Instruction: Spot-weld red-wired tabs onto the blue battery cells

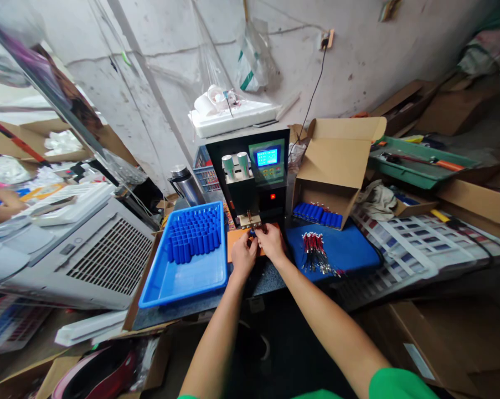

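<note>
Both hands meet under the head of a black machine [256,191] that has a lit blue display. My left hand [245,255] and my right hand [269,241] are closed on a small blue cylinder [253,233], mostly hidden by the fingers, at the machine's metal tips. To the left, a blue tray [183,282] holds several upright blue cylinders [195,235]. Right of my hands, a bundle of red and black wires [314,252] lies on a blue mat [349,246]. Behind it, more blue cylinders [317,214] lie in an open cardboard box [336,160].
A steel flask [186,185] stands behind the tray. White foam [233,117] rests on top of the machine. At the right are a green tray [419,160] and a white crate [407,238]. A grey vented unit [104,255] stands left; another person's arm [3,205] shows at the far left.
</note>
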Motion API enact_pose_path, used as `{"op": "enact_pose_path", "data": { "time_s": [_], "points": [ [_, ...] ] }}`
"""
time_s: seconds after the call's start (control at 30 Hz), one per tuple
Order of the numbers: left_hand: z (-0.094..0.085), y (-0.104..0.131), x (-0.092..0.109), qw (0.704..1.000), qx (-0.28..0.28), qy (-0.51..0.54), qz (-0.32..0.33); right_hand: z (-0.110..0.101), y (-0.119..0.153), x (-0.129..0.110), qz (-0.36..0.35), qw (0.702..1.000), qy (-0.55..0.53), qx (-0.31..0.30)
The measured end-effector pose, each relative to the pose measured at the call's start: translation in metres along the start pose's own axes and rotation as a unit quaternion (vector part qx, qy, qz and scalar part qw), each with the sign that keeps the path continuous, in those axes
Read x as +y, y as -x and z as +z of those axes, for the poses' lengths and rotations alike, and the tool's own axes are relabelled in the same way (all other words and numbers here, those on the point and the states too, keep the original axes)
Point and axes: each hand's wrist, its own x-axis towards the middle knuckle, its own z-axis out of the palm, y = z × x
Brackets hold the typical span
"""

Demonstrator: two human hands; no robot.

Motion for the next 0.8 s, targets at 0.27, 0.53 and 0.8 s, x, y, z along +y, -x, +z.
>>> {"op": "enact_pose_path", "data": {
  "time_s": [0.27,0.53,0.8],
  "points": [
    [0.002,0.000,-0.004,1.000,0.004,0.014,0.001,-0.001,0.001,-0.003,0.012,1.000,-0.011,-0.006],
    [0.002,-0.001,-0.006,0.999,-0.002,0.037,-0.005,-0.001,0.001,-0.005,0.025,0.999,-0.039,-0.012],
    [0.002,-0.004,-0.006,0.996,-0.013,0.088,-0.006,-0.019,0.001,-0.003,0.064,0.995,-0.054,-0.063]
  ]
}}
